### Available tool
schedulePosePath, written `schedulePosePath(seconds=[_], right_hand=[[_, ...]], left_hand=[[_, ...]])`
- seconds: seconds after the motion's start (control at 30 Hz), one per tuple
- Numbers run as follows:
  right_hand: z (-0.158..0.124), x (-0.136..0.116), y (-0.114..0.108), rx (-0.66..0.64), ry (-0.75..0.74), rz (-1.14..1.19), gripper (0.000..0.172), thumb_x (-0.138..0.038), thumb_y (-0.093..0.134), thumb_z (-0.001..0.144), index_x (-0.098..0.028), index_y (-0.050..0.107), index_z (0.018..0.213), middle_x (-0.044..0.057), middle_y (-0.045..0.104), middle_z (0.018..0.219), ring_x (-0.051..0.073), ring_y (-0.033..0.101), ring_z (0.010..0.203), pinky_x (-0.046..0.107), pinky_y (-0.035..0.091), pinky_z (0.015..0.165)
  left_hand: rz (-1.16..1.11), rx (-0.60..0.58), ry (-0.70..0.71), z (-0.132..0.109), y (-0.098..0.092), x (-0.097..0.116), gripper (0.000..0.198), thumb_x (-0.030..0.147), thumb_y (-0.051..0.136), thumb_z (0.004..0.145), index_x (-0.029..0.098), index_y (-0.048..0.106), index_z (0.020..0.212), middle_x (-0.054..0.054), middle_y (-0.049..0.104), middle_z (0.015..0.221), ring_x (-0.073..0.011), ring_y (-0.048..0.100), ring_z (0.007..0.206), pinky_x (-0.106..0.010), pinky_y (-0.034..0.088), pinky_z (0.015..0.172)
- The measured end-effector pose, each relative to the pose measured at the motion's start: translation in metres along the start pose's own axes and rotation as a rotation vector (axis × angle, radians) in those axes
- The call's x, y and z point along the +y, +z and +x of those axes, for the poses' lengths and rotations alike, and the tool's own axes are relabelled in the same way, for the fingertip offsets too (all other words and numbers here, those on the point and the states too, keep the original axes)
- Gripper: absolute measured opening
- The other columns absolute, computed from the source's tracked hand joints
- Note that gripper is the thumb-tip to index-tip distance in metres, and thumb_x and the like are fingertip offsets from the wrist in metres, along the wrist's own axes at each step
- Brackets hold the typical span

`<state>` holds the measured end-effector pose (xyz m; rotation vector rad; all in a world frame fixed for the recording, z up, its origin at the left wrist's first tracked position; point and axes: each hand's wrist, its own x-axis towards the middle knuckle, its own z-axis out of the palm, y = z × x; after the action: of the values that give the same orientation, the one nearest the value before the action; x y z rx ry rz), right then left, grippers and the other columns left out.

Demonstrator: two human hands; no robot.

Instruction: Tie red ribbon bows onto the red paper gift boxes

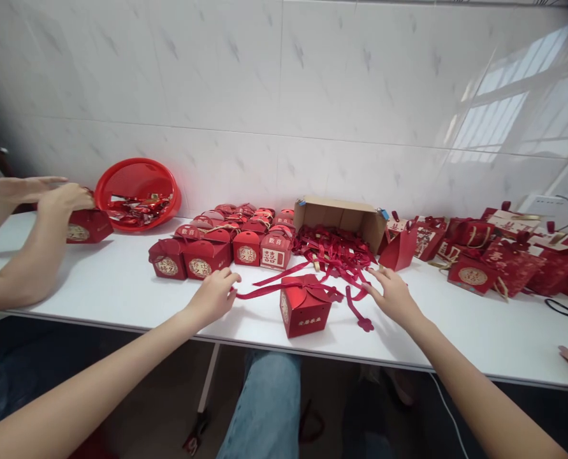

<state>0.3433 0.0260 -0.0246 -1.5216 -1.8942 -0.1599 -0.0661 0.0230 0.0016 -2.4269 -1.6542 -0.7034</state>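
A small red gift box [306,312] with gold lettering stands upright near the table's front edge. A red ribbon [263,292] lies across its folded top and stretches out to the left. Its left end is pinched between the fingertips of my left hand [213,298]. To the right of the box, my right hand [393,298] has thumb and fingers closed on the ribbon's other side. Close by that hand, a ribbon tail with a flower-shaped tag [365,324] rests on the table.
Behind the box, a cardboard carton [343,213] spills many red ribbons [334,252]. Finished red boxes [207,258] stand in rows at centre-left. A red basin [138,162] holds wrapped sweets. Red gift bags [513,261] crowd the right. Another person's hands [57,191] touch a box at far left.
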Motion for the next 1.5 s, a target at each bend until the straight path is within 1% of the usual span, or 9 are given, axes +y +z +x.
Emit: schedulePosePath(seconds=[0.13,0.23,0.4,0.57,0.87,1.1,1.27,1.4,1.5], right_hand=[[0.010,-0.051,-0.006,0.004,-0.092,0.241,0.038,-0.043,0.052,0.085,-0.015,0.062,0.109,0.013,0.061,0.105,0.025,0.059,0.097,0.038,0.046,0.086],[0.013,-0.089,-0.003,-0.127,-0.170,0.368,0.038,-0.041,0.059,0.081,-0.018,0.059,0.111,0.011,0.062,0.110,0.023,0.059,0.098,0.034,0.048,0.082],[0.016,-0.119,0.006,-0.261,-0.233,0.281,0.022,-0.028,0.061,0.077,-0.016,0.060,0.096,0.008,0.067,0.089,0.020,0.060,0.079,0.031,0.046,0.070],[0.014,-0.121,0.014,-0.218,-0.217,0.202,0.009,-0.024,0.057,0.078,-0.016,0.061,0.081,0.006,0.065,0.075,0.017,0.057,0.067,0.028,0.042,0.063],[0.002,-0.122,0.017,-0.141,-0.192,0.284,0.016,-0.031,0.053,0.085,-0.018,0.061,0.080,0.007,0.063,0.085,0.020,0.058,0.079,0.031,0.043,0.071],[0.016,-0.103,0.026,-0.265,0.136,0.622,0.017,-0.033,0.061,0.074,-0.019,0.054,0.067,0.002,0.059,0.072,0.016,0.055,0.067,0.030,0.045,0.063],[0.017,-0.097,0.030,-0.313,0.197,0.739,0.023,-0.039,0.053,0.078,-0.019,0.049,0.068,-0.002,0.055,0.061,0.012,0.055,0.053,0.026,0.046,0.053],[0.015,-0.095,0.032,-0.360,0.253,0.806,0.025,-0.043,0.051,0.079,-0.020,0.047,0.070,-0.004,0.052,0.053,0.009,0.047,0.037,0.022,0.037,0.037],[0.014,-0.092,0.028,-0.375,0.257,0.821,0.024,-0.041,0.055,0.076,-0.019,0.049,0.068,-0.003,0.054,0.054,0.010,0.048,0.040,0.021,0.035,0.038]], left_hand=[[-0.400,0.137,-0.135,0.022,0.002,0.042,0.011,0.028,0.056,0.073,0.020,0.059,0.079,-0.007,0.060,0.095,-0.0277,0.056,0.097,-0.044,0.041,0.090],[-0.705,0.087,-0.247,0.034,0.015,0.074,0.021,0.035,0.061,0.071,0.019,0.055,0.083,-0.007,0.061,0.097,-0.0260,0.059,0.096,-0.040,0.047,0.084],[-0.829,0.061,-0.255,0.040,0.039,0.100,0.024,0.027,0.065,0.067,0.019,0.053,0.085,-0.006,0.063,0.094,-0.0226,0.062,0.091,-0.036,0.048,0.080],[-0.862,0.071,-0.261,0.039,0.047,0.098,0.027,0.025,0.069,0.064,0.019,0.052,0.084,-0.005,0.062,0.093,-0.0227,0.060,0.093,-0.037,0.047,0.083],[-0.835,0.136,-0.327,0.035,0.056,0.095,0.048,0.032,0.076,0.057,0.019,0.049,0.095,-0.007,0.056,0.103,-0.0222,0.056,0.097,-0.034,0.044,0.082],[-0.824,-0.188,-0.426,0.034,0.048,0.084,0.050,0.061,0.070,0.054,0.019,0.045,0.059,0.005,0.045,0.054,-0.0139,0.045,0.054,-0.025,0.030,0.052],[-0.919,-0.206,-0.369,0.031,0.039,0.090,0.053,0.063,0.065,0.058,0.020,0.036,0.051,0.008,0.036,0.048,-0.0089,0.034,0.046,-0.023,0.025,0.048],[-0.969,-0.169,-0.335,0.030,0.033,0.092,0.048,0.061,0.060,0.063,0.020,0.036,0.053,0.007,0.037,0.051,-0.0086,0.033,0.047,-0.023,0.026,0.047],[-0.966,-0.124,-0.296,0.031,0.032,0.087,0.045,0.056,0.061,0.065,0.020,0.036,0.054,0.007,0.037,0.052,-0.0090,0.034,0.050,-0.022,0.027,0.050]])
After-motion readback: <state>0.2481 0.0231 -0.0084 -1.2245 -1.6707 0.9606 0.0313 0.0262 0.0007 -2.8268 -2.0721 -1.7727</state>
